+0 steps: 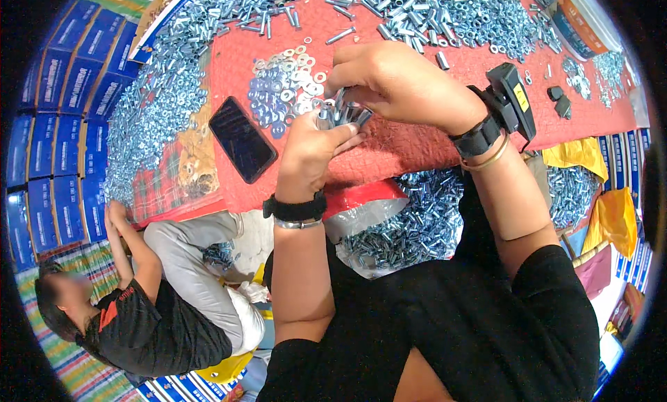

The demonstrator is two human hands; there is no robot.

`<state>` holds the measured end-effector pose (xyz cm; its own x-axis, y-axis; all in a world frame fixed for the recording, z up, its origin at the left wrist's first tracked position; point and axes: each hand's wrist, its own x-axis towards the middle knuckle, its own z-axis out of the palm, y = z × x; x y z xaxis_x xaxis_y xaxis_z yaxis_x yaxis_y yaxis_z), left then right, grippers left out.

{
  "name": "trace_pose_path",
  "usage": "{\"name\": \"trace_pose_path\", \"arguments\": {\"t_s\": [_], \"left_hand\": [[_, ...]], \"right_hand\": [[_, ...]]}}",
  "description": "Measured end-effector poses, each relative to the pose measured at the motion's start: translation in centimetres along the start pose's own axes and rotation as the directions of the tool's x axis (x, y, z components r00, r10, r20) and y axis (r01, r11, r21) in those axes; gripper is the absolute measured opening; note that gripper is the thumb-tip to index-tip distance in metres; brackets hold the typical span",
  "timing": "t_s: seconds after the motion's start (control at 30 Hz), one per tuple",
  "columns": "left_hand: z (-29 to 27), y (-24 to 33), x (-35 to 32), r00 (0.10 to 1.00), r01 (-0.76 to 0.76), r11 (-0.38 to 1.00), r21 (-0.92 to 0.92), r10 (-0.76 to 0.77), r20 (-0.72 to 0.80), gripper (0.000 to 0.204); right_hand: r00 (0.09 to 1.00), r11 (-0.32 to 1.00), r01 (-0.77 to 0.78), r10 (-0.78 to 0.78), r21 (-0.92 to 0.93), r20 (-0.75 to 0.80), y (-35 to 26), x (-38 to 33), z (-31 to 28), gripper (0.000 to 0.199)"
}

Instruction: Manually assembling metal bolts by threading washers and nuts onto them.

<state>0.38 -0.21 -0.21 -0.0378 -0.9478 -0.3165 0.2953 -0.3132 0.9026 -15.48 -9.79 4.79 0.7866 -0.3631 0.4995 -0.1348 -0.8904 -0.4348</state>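
My left hand (309,148) is closed around a bunch of several shiny metal bolts (342,116), held upright above the near part of the red cloth. Over them, my right hand (389,79) bends down with its fingers pinched together at the tops of the bunch. Whatever those right fingertips grip is hidden behind the knuckles. Just beyond my left hand lies a spread of flat washers (271,96), some silver and some bluish. A black phone (243,139) rests on the cloth to the left of my left wrist.
Heaps of bolts and sleeves (410,13) cover the far side of the red-clothed table (445,148), with small nuts (156,117) heaped at left. A white bucket (587,20) stands far right. Below the near edge is a pile of metal sleeves (410,221). A co-worker (167,325) sits at left, near stacked blue boxes (66,82).
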Motion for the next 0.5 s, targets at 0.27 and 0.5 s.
{"name": "trace_pose_path", "arguments": {"t_s": [0.27,0.5], "left_hand": [[0.0,-0.1,0.1,0.999,-0.026,1.000,-0.012,0.026,0.018,0.024],[0.3,0.7,-0.2,0.999,-0.023,1.000,-0.021,0.023,0.022,0.025]], "right_hand": [[0.997,0.989,-0.047,0.056,0.139,-0.060,0.5,0.0,1.6,0.027],[0.991,0.972,-0.122,0.108,0.200,0.080,0.4,0.5,1.4,0.033]]}}
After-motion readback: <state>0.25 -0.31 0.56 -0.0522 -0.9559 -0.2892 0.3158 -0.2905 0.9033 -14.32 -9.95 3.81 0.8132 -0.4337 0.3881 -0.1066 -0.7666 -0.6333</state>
